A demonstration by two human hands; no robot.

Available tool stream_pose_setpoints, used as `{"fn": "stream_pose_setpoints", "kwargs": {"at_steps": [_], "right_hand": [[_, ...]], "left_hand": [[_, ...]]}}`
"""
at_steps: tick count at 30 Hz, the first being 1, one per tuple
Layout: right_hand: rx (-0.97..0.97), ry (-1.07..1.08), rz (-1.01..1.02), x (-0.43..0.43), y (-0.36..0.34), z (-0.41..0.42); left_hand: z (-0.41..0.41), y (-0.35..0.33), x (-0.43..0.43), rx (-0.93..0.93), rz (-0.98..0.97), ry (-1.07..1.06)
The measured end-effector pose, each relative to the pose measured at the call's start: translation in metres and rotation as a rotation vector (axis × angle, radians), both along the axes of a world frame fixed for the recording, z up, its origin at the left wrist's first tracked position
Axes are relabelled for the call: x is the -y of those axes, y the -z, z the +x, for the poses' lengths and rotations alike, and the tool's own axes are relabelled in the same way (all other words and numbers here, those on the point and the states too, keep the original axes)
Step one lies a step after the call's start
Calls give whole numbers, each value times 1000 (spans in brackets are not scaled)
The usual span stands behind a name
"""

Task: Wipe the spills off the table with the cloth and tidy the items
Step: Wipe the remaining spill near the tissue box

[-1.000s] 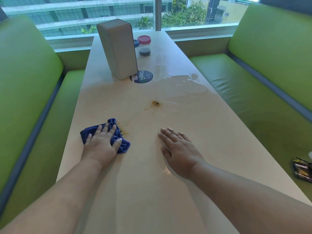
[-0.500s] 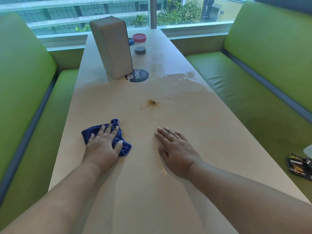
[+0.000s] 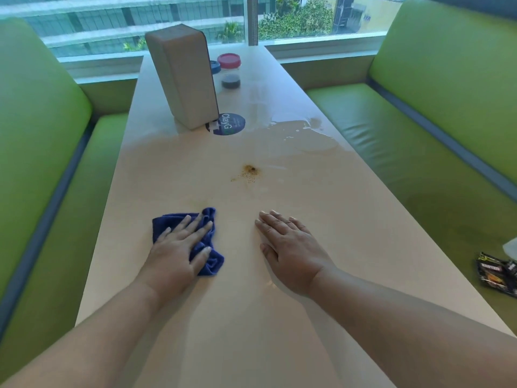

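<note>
A: Head view, booth table [image 3: 251, 345]: where is the blue cloth [image 3: 214, 263]?
B: Pressed flat under the left hand [image 3: 179, 250], fingers spread. Right hand [image 3: 291, 250] lies flat and empty beside it; brown spill [image 3: 249, 172] beyond, near a water puddle [image 3: 302, 135].

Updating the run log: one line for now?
left hand presses crumpled blue cloth | right hand flat on pale table | brown crumb spill, clear puddle unwiped

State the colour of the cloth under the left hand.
Cloth: dark blue, clearest in head view.
</note>
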State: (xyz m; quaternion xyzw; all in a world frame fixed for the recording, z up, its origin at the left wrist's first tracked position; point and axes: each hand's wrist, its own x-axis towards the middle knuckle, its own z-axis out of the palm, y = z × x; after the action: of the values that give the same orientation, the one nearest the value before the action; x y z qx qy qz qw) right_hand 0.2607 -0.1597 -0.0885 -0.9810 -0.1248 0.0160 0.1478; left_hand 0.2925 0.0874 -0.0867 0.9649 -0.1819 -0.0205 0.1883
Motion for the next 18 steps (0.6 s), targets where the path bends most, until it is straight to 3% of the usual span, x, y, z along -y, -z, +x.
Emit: {"fn": "stream_pose_setpoints", "kwargs": {"at_steps": [3,7,13,18], "right_hand": [[-1,0,2,0,0,0],[5,-2,-3,0,-2,1],[1,-2,6,0,-5,-2],[-3,-5,12,0,-4,-1]], "left_hand": [[7,-2,-11,3,-57,-23],[27,-1,10,-15,19,-236],[-2,-4,14,-76,112,71],[19,-6,10,-94,204,-70]]}}
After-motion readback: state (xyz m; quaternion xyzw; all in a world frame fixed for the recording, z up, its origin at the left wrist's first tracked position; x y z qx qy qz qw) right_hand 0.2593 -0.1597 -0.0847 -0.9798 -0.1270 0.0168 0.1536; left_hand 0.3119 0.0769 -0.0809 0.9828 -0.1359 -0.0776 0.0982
